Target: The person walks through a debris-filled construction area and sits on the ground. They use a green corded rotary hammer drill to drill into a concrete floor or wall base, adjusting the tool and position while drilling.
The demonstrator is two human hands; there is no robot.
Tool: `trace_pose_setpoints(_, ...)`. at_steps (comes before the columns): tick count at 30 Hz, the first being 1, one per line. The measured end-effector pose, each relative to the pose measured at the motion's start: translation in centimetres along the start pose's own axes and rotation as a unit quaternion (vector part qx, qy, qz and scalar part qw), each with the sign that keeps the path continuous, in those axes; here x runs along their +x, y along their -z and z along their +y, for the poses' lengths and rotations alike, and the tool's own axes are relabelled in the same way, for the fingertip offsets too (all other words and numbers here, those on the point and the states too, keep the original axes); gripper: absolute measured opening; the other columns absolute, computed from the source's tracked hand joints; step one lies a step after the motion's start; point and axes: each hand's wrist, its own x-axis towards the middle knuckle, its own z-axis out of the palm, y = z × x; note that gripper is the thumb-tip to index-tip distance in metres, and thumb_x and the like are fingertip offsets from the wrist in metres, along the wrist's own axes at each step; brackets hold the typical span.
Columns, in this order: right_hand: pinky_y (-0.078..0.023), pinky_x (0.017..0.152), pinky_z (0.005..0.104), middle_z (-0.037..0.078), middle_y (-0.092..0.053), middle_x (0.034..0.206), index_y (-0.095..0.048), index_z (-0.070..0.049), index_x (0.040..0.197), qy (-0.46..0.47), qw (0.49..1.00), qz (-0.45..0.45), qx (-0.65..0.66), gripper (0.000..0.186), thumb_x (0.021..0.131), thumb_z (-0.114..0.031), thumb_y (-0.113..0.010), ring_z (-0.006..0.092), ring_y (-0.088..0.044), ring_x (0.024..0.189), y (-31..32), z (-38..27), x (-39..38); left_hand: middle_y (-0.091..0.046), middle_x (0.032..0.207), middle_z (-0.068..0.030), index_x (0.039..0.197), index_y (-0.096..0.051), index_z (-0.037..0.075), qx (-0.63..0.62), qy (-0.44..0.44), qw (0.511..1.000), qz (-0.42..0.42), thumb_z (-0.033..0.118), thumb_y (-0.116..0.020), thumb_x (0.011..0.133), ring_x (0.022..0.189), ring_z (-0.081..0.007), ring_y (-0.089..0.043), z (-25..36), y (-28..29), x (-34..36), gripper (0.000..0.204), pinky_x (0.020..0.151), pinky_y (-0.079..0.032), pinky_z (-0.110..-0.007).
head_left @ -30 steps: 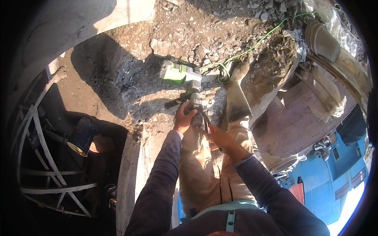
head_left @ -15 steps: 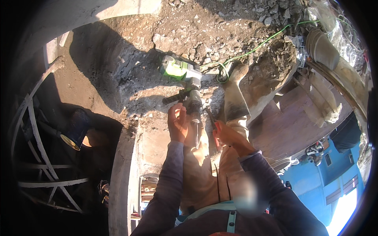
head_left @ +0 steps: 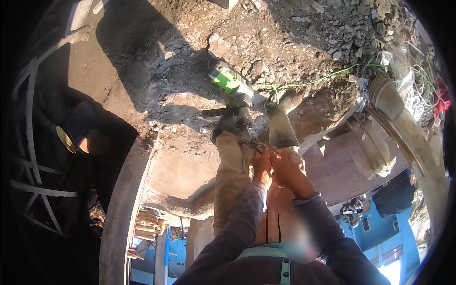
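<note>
My hands are together in front of my right thigh. My right hand (head_left: 288, 168) is closed around a slim metal tool, which looks like red-handled pliers (head_left: 260, 144); mostly its dark metal end shows. Pressed against it, my left hand (head_left: 262, 167) has its fingers curled in, and what they hold is hidden. Just left of the hands a green and grey demolition hammer (head_left: 229, 81) leans against my left leg. Its pointed chisel bit (head_left: 244, 156) is toward me, and a black side handle (head_left: 214, 113) sticks out to the left.
Broken rubble (head_left: 327, 33) covers the ground ahead. A green cord (head_left: 318, 81) runs from the hammer to the right. Stacked buckets (head_left: 387, 97) stand at the far right. On the left, a concrete edge (head_left: 124, 190) borders a dark drop with a metal frame (head_left: 33, 142) and a person's hat (head_left: 66, 138).
My left hand has left the hammer's front end and moved right to meet my right hand. The red-handled tool has turned and is now mostly covered by the hands.
</note>
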Motion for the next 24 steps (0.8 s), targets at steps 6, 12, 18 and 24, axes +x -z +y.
trace_pose_setpoints(6,-0.053,0.105,0.0509,0.029,-0.065,0.135,-0.043,-0.003,0.156,-0.035,0.972,-0.115,0.200,0.063,0.101,-0.021,-0.067,0.0409,-0.064,0.128,4.3,2.3,0.1,-0.074,0.121,-0.0169,0.124,-0.060,0.001,-0.256,0.122,0.959,-0.013,0.026,-0.055,0.108,0.103,-0.0289,-0.075,5.4,-0.8,-0.7,0.030,0.082,-0.062,-0.044)
trace_pose_setpoints(12,-0.057,0.092,0.0426,0.021,-0.074,0.116,-0.062,0.002,0.132,-0.083,0.925,0.068,0.364,0.037,0.110,-0.025,-0.049,0.0358,-0.073,0.108,-2.6,4.5,0.9,-0.072,0.117,-0.0164,0.134,-0.058,-0.003,-0.110,0.136,0.983,0.053,0.024,-0.058,0.109,0.098,-0.0274,-0.075,7.8,-1.4,-2.4,0.037,0.079,-0.067,-0.043)
trace_pose_setpoints(18,-0.056,0.084,0.0486,0.023,-0.072,0.108,-0.065,0.001,0.119,-0.064,0.916,0.090,0.385,0.035,0.110,-0.027,-0.046,0.0434,-0.071,0.099,-3.4,4.3,2.7,-0.065,0.097,-0.0099,0.126,-0.057,0.001,-0.036,0.010,0.995,0.090,0.020,-0.049,0.109,0.084,-0.0197,-0.072,7.4,-0.7,-4.3,0.027,0.059,-0.061,-0.035)
trace_pose_setpoints(24,-0.052,0.072,0.0461,0.017,-0.069,0.086,-0.067,0.001,0.109,-0.014,0.920,0.097,0.378,0.030,0.109,-0.024,-0.050,0.0368,-0.067,0.078,-5.0,6.2,4.3,-0.053,0.079,0.0009,0.114,-0.056,0.009,-0.067,0.016,0.993,0.095,0.020,-0.047,0.109,0.055,-0.0091,-0.050,6.5,-0.2,-4.1,0.016,0.045,-0.043,-0.029)
